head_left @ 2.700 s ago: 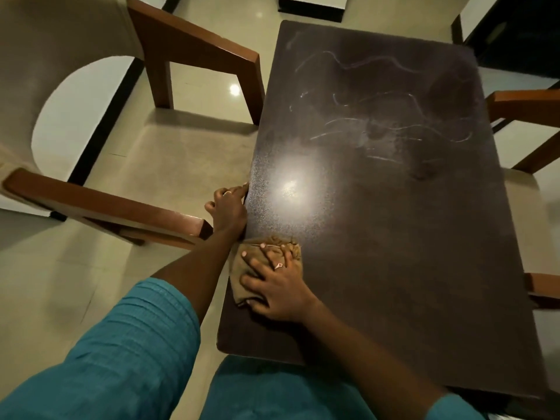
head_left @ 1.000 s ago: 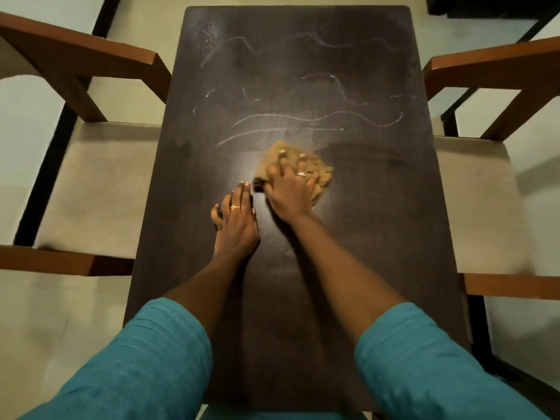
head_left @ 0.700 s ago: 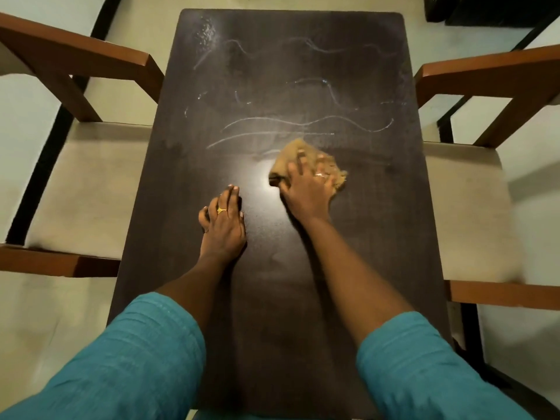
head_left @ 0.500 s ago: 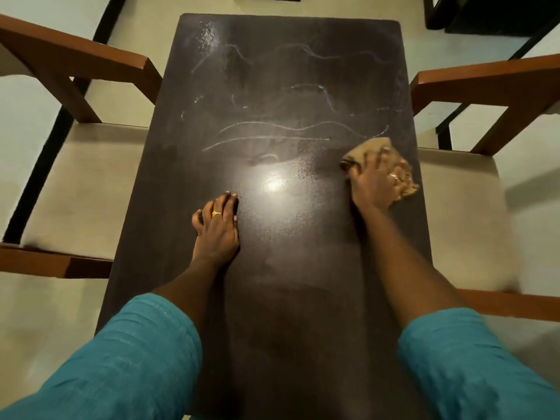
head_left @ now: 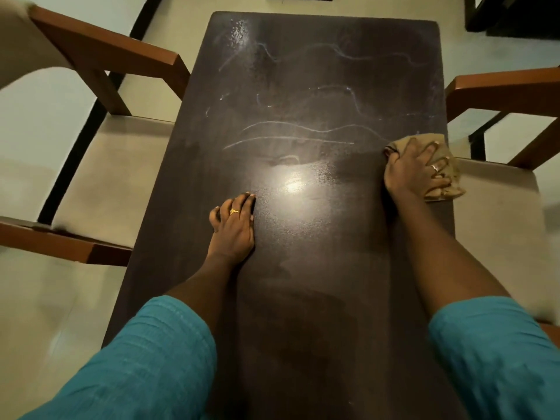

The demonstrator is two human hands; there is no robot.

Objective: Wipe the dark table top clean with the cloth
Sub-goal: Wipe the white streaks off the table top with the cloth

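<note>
The dark rectangular table top fills the middle of the view. Pale wavy chalk-like streaks cross its far half. My right hand presses a crumpled tan cloth flat at the table's right edge, with part of the cloth hanging over the edge. My left hand lies palm down on the table near its middle left, fingers together, holding nothing. A bright lamp reflection shines between the two hands.
A wooden armchair with a beige seat stands against the table's left side. Another armchair stands against the right side, its seat right beside the cloth. Pale tiled floor lies beyond the far end.
My right hand has slid the cloth from the table's middle rightward to the right edge. My left hand moved from the left edge onto the table surface and rests there.
</note>
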